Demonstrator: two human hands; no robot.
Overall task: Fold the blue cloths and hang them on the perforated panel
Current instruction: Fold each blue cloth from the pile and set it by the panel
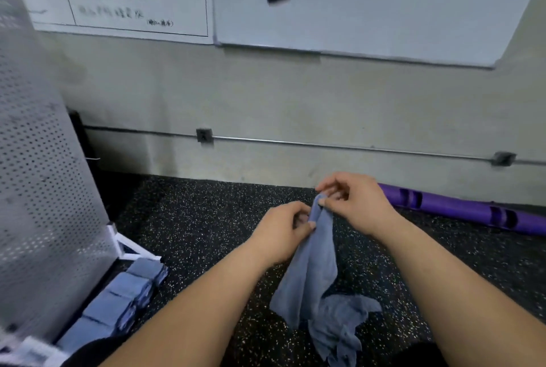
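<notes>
Right now the right hand (356, 204) pinches the top corner of a soft, thin blue cloth (313, 272) between thumb and forefinger, with its other fingers curled loosely above. Just beside it and a little lower, the left hand (280, 229) grips the same upper edge, fingers curled round the fabric. The two hands sit close together with only a narrow bunch of cloth between them.

From that shared grip the cloth hangs down towards the person, its long axis roughly vertical. The lower end is rumpled and trails at the black speckled rubber floor (192, 219); whether it touches I cannot tell. The top edge is gathered rather than squared, so I judge the fold not yet made and the step in hand to be finding the corners and drawing them apart.

Outward to the left stands a tall grey perforated metal panel (44, 160), with a row of folded blue cloths (127, 298) lying along its foot. It is well apart from both hands, the left hand being the nearer, so the hanging move will probably carry the cloth leftward. A purple plastic tube (461, 210) lies to the right by the wall.
</notes>
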